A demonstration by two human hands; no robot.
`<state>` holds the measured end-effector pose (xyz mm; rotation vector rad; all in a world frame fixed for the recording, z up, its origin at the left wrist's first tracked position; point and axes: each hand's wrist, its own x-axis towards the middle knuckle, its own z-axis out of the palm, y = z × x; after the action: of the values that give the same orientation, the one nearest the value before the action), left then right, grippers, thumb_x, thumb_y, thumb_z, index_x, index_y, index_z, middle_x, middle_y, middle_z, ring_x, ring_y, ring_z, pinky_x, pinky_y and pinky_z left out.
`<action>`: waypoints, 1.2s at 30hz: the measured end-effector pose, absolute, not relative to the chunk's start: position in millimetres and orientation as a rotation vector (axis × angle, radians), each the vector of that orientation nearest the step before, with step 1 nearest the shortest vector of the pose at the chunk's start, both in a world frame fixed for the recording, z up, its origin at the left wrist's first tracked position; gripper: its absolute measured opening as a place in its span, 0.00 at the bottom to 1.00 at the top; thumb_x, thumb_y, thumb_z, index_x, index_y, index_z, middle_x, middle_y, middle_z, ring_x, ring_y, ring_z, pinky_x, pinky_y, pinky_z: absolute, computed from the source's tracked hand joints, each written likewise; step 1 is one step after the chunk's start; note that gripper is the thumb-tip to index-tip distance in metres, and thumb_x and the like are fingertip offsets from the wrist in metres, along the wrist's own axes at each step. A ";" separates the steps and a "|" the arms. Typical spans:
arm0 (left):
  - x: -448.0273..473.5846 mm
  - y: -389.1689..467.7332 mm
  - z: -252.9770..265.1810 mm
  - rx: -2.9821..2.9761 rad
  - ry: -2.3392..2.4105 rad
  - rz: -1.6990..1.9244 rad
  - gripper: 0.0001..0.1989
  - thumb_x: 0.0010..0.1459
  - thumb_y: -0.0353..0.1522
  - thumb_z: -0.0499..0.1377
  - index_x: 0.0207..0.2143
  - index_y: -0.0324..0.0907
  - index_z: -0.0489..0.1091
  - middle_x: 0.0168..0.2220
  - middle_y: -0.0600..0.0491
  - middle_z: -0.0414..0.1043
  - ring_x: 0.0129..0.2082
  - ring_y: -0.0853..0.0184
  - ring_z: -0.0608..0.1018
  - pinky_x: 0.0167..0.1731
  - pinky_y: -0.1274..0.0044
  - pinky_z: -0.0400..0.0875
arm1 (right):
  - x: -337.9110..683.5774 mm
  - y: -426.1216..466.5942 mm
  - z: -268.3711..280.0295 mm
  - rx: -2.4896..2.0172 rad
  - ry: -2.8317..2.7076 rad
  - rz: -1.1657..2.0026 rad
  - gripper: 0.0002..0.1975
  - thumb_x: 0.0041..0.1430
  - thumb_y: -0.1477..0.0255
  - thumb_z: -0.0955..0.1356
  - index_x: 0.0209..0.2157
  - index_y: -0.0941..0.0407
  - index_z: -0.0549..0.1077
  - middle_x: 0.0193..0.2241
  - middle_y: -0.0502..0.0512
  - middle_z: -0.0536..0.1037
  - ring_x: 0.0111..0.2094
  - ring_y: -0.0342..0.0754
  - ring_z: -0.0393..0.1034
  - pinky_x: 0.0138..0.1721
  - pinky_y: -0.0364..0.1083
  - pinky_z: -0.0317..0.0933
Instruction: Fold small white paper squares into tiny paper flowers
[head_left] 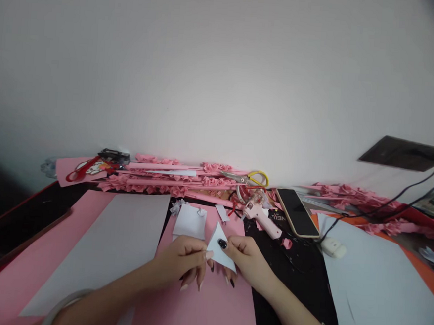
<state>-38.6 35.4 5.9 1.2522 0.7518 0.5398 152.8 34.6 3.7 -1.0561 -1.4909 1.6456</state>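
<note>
A folded white paper triangle (220, 257) is pinched in the grip itself, the left hand (186, 259) closed on its left corner and the right hand (248, 258) on its right side, fingers partly hidden behind it. Just beyond the left hand lies a white paper square (189, 221); beyond the right, a pink glue gun (262, 220) runs into clutter too jumbled to make out.

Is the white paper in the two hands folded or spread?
Folded, it appears: the white paper shows a pointed, triangular outline.
</note>
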 end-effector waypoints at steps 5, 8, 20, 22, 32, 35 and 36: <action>-41.2 39.0 5.0 1.220 0.778 0.601 0.15 0.58 0.39 0.52 0.25 0.38 0.66 0.16 0.57 0.71 0.07 0.80 0.61 0.09 0.85 0.46 | 154.5 37.1 5.8 -1.053 -1.490 1.701 0.21 0.54 0.54 0.65 0.22 0.57 0.61 0.14 0.48 0.73 0.10 0.38 0.60 0.11 0.36 0.52; -41.8 41.0 7.1 1.222 0.800 0.612 0.15 0.58 0.39 0.52 0.26 0.37 0.67 0.16 0.57 0.71 0.07 0.80 0.60 0.09 0.85 0.46 | 154.4 36.4 5.3 -1.178 -1.564 1.638 0.22 0.57 0.53 0.61 0.21 0.57 0.61 0.11 0.46 0.69 0.08 0.36 0.55 0.09 0.35 0.47; -46.4 43.9 13.1 1.288 0.788 0.577 0.15 0.57 0.40 0.52 0.25 0.38 0.65 0.18 0.57 0.70 0.08 0.80 0.60 0.10 0.85 0.47 | 161.1 38.1 11.0 -1.083 -1.651 1.768 0.22 0.54 0.54 0.65 0.20 0.58 0.62 0.12 0.46 0.67 0.10 0.35 0.52 0.11 0.36 0.45; -46.5 41.1 13.9 1.354 0.771 0.492 0.15 0.57 0.40 0.52 0.25 0.38 0.65 0.18 0.57 0.70 0.09 0.79 0.62 0.10 0.85 0.49 | 160.3 37.9 13.1 -1.027 -1.633 1.797 0.20 0.51 0.55 0.68 0.24 0.60 0.66 0.17 0.47 0.69 0.11 0.34 0.53 0.12 0.36 0.47; -42.4 30.3 18.0 1.440 0.774 0.353 0.15 0.58 0.38 0.51 0.23 0.38 0.66 0.17 0.56 0.70 0.09 0.79 0.61 0.11 0.85 0.51 | 159.7 39.0 6.5 -1.040 -1.572 1.727 0.22 0.53 0.54 0.66 0.20 0.59 0.64 0.12 0.43 0.62 0.11 0.35 0.51 0.13 0.37 0.44; -42.1 29.5 18.1 1.444 0.761 0.320 0.16 0.57 0.37 0.52 0.21 0.38 0.64 0.16 0.56 0.69 0.09 0.78 0.61 0.11 0.85 0.51 | 158.6 38.9 10.1 -1.074 -1.520 1.685 0.20 0.47 0.56 0.70 0.22 0.58 0.64 0.14 0.43 0.64 0.12 0.36 0.53 0.13 0.37 0.46; -41.9 29.3 18.1 1.450 0.759 0.312 0.16 0.57 0.37 0.52 0.20 0.38 0.64 0.16 0.56 0.69 0.09 0.78 0.61 0.11 0.85 0.52 | 158.4 38.7 11.0 -1.084 -1.506 1.675 0.20 0.46 0.57 0.71 0.22 0.58 0.63 0.13 0.43 0.63 0.11 0.36 0.53 0.13 0.37 0.45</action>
<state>-41.9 29.3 18.1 1.4503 0.7588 0.3123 158.4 38.7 11.0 -1.0842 -1.5059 1.6748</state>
